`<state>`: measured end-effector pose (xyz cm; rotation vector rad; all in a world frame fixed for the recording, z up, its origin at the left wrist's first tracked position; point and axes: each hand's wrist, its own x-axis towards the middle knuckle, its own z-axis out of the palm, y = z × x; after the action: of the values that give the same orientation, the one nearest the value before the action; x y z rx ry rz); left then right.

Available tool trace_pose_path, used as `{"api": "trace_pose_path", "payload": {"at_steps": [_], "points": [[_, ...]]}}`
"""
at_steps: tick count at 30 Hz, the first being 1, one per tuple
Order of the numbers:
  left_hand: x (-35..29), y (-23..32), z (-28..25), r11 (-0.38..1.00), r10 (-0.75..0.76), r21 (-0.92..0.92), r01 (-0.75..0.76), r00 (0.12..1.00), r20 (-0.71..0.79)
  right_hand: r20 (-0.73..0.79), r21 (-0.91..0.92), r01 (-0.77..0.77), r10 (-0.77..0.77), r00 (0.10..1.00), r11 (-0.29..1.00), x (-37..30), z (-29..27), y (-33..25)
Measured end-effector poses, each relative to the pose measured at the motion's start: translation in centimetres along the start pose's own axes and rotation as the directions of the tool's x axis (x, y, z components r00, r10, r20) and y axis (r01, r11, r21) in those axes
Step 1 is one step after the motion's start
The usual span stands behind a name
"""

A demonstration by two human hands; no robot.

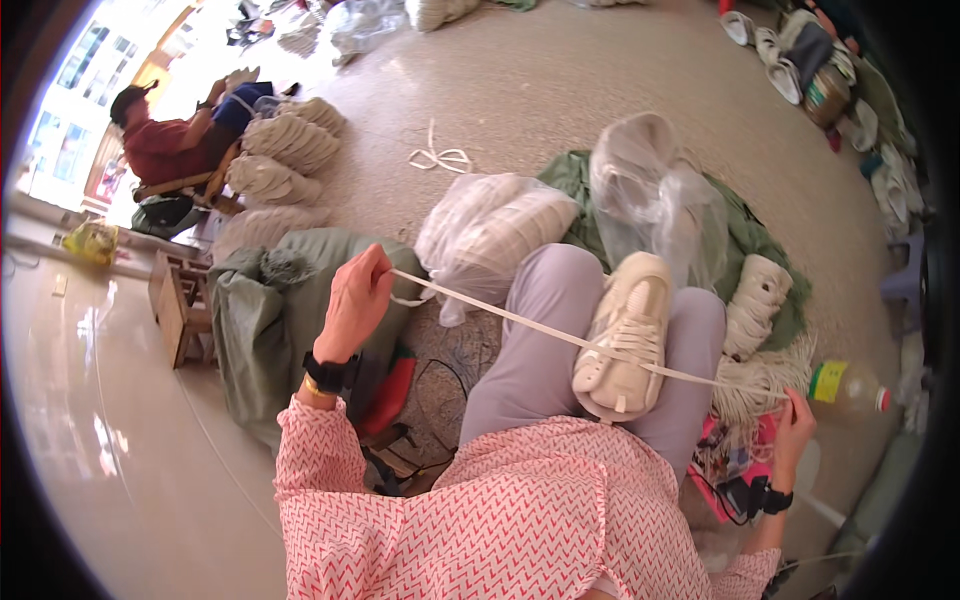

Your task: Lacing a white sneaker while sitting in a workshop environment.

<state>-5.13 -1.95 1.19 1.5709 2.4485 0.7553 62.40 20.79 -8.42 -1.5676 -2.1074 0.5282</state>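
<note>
A beige sneaker (627,315) rests between my thighs, its rounded toe away from me and laces criss-crossed down its front. A flat off-white shoelace (500,313) stretches taut across the shoe near its ankle opening, one length out to each side. My left hand (357,300), raised at the left, is closed on one end of it. Out to the right, my right hand (792,435) pinches the other end. Just beyond that hand lies a thick bundle of off-white laces (762,385) on the floor.
Bagged shoes (500,222) and a clear plastic bag (660,195) lie ahead on green cloth. A capped bottle (850,386) stands right, near a pink tray (735,465). A green sack (255,320) and wooden stool (182,308) are left. Another person (175,140) sits far left beside bundled shoes.
</note>
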Motion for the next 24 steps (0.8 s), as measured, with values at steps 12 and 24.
{"api": "trace_pose_path", "payload": {"at_steps": [12,24], "points": [[0.3,-11.6,-5.2,0.961,-0.273,0.004,0.276,0.953,-0.132,0.062,0.133,-0.318,0.312,0.948,0.939,2.1,-0.4,13.7],[0.9,-15.2,-5.8,0.929,-0.356,-0.134,0.345,0.932,-0.064,0.065,0.110,-0.447,0.443,0.894,0.888,2.1,-0.7,16.6]]}}
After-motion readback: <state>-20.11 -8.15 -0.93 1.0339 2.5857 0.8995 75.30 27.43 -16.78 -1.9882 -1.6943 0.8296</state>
